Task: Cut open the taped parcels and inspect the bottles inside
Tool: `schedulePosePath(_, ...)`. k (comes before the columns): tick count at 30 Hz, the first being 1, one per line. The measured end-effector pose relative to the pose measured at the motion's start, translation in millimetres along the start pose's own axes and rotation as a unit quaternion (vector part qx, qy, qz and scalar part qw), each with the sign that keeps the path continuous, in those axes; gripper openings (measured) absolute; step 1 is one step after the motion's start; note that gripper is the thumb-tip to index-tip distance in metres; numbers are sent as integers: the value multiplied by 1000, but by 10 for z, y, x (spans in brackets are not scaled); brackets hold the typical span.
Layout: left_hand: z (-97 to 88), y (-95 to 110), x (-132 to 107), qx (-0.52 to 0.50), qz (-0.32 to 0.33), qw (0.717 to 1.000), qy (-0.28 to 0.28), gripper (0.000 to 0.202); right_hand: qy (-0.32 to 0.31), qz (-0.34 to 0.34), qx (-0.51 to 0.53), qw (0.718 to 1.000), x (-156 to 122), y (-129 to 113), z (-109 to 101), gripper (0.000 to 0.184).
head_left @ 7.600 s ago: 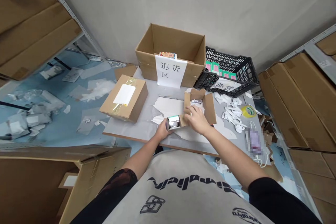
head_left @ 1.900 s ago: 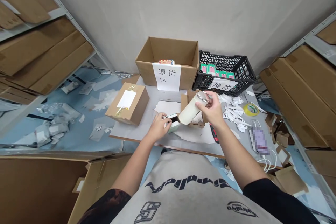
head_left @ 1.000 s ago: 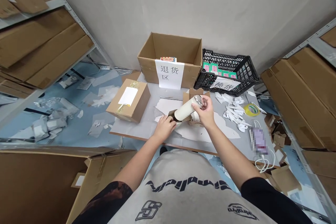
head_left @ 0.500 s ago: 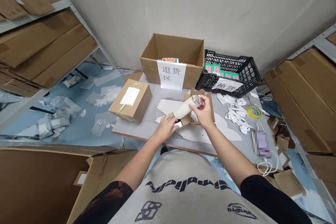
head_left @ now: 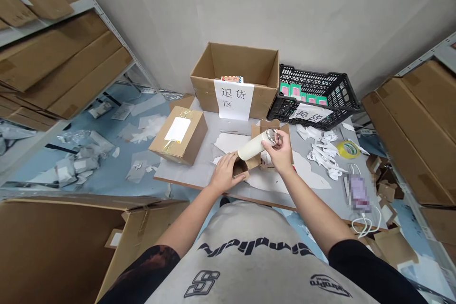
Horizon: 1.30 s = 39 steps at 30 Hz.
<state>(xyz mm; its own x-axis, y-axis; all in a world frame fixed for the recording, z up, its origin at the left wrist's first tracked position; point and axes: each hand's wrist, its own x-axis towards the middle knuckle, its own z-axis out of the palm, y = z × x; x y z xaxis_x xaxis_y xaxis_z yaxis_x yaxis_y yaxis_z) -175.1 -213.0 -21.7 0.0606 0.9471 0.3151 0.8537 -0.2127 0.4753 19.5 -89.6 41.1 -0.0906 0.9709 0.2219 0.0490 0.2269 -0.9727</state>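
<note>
My right hand (head_left: 280, 153) is closed around the upper end of a white thermos bottle (head_left: 253, 147) with a shiny silver lid. The bottle is tilted, its lower end just at the opening of a small brown cardboard box (head_left: 242, 169). My left hand (head_left: 224, 172) grips that box from its left side, with the open mouth turned up and dark inside. Behind the bottle stands another small open carton (head_left: 286, 134), partly covered by my right hand. White paper (head_left: 228, 142) lies under them on the grey table (head_left: 199, 176).
A taped carton (head_left: 194, 138) stands left on the table. At the back are a large open box (head_left: 203, 86) and a black crate (head_left: 351, 99) holding green-and-pink packs. Crumpled paper (head_left: 320, 154), a tape roll (head_left: 348, 149) and a cabled phone (head_left: 358, 192) lie right.
My left hand has shifted on the small box, and its dark open mouth now shows more. The bottle stays in my right hand at nearly the same tilt. The view has moved slightly.
</note>
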Motion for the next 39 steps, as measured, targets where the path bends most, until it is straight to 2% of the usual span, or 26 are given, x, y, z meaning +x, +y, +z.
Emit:
schedulePosePath(5,130,-73,-10,-6,-6,1000,-20,87,-7,-15,-4,1000,-106,-108,-79,70)
schedulePosePath(8,198,-114,-2,-40,-39,998,-5,95,-27,-33,-3,999,-213,-188,-92,70)
schedulePosePath(12,248,-136,1,-88,-91,992,24,106,-78,-55,-6,995,-336,-203,14,66)
schedulePosePath(16,275,-150,-9,-106,-104,988,37,106,-116,-78,-34,990,-392,-182,126,64)
schedulePosePath(20,297,-173,-21,-122,-108,986,45,102,-169,-79,-95,978,-384,-244,155,65)
schedulePosePath(24,340,-175,-45,-127,-106,984,64,91,-252,-69,-176,949,-359,-314,212,62)
schedulePosePath(27,394,-158,-68,-121,-105,984,80,85,-304,-75,-250,916,-373,-249,318,55)
schedulePosePath(30,453,-141,-80,-116,-106,983,93,82,-288,-113,-337,889,-417,-77,440,52)
schedulePosePath(33,489,-138,-79,-113,-107,982,103,78,-255,-114,-405,870,-471,106,528,52)
schedulePosePath(36,492,-154,-82,-110,-107,982,113,73,-256,-121,-436,854,-509,236,566,53)
schedulePosePath(39,477,-174,-95,-113,-103,982,111,72,-262,-135,-469,833,-515,323,573,45)
